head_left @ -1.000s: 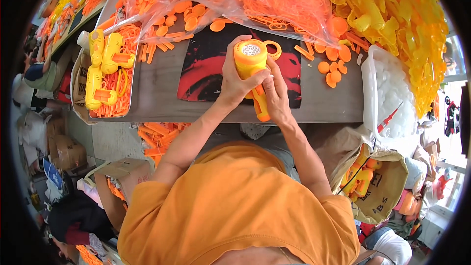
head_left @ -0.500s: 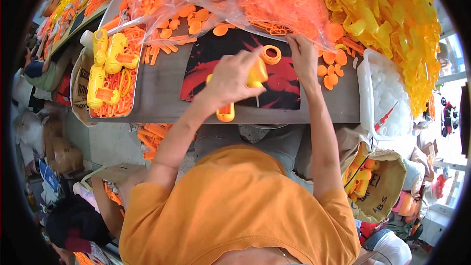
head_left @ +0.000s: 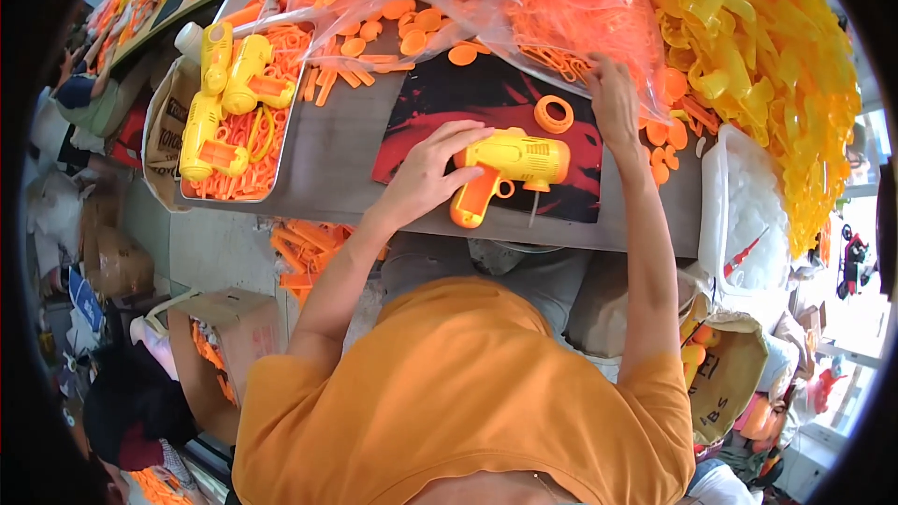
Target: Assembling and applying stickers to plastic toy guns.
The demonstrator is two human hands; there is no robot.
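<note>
Black-and-red mat on the grey surface; all places taken from it.

Yellow-and-orange toy gun over the mat's near part, front end pointing right, grip toward the person. Resting or slightly lifted: cannot tell. Left hand curled partly closed around its rear, thumb near the grip top; a rear hold probably steadies it and leaves the front exposed.

Right hand just past the mat's far right corner, fingers bent nearly together beside the clear bag of orange loops. Anything pinched: cannot tell.

Orange ring lies flat on the mat's right part, apart from both hands, likely set there for easy pickup.

Left of the mat, tray with 3 yellow toy bodies atop orange pieces, perhaps to leave the middle uncluttered. Right of it, orange discs, then white tub.
</note>
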